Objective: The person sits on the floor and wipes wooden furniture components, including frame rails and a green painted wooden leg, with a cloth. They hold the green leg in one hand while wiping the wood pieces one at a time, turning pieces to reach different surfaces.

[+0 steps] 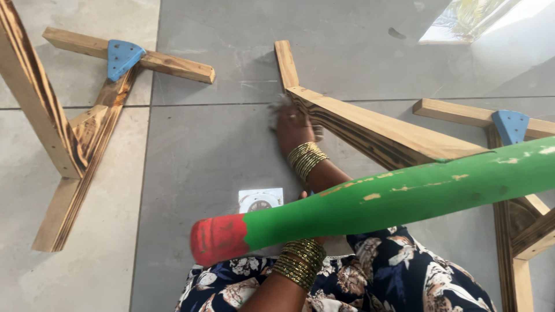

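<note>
One green pole point(399, 196) with a red end, lying across the lap. Left hand point(309, 237) is under it, grip can't be told. Right hand point(292, 127) is beyond the pole, blurred at the burnt-wood frame point(370, 130), open or closed can't be told. Two blue corner brackets point(122, 56) point(511, 125) visible. One white square card point(261, 199) on the floor point(208, 150) just beyond the pole.

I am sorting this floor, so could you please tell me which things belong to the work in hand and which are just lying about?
In hand:
- green pole with a red end
- scorched wooden frame, beside the blurred right hand

Lying about:
- left wooden frame
- right wooden frame
- white square item on the floor
</note>
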Available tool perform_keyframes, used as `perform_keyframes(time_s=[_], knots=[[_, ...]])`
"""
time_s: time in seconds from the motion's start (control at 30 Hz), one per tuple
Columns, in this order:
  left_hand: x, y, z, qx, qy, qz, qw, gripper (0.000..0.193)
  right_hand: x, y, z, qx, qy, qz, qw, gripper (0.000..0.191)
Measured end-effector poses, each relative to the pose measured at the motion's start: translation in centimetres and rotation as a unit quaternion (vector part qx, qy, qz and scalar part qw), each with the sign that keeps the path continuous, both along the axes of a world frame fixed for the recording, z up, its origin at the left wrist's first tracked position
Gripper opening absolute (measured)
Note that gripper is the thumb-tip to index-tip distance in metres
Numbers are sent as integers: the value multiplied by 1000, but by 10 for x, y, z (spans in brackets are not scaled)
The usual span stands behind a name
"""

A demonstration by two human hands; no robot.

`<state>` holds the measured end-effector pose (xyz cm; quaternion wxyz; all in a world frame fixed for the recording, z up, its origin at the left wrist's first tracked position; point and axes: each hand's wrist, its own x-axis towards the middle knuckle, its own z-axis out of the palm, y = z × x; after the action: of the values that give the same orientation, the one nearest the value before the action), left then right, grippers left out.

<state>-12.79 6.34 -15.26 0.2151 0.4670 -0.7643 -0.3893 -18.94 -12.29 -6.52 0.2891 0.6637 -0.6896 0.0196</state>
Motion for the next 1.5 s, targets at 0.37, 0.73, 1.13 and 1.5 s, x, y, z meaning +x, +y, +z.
perform_keyframes(time_s=[0.37,0.73,1.13,1.5], knots=[[-2,-3,-15,6,-64,115,991,49,-66,114,-31,269,-294,158,903,24],[0,-16,-11,233,121,247,933,87,-44,216,-3,256,-436,87,858,45],[9,-5,-11,148,84,162,972,88,-108,237,5,431,-374,-279,772,68],[19,7,50,202,-114,62,971,107,-116,251,40,354,-324,-365,798,75]])
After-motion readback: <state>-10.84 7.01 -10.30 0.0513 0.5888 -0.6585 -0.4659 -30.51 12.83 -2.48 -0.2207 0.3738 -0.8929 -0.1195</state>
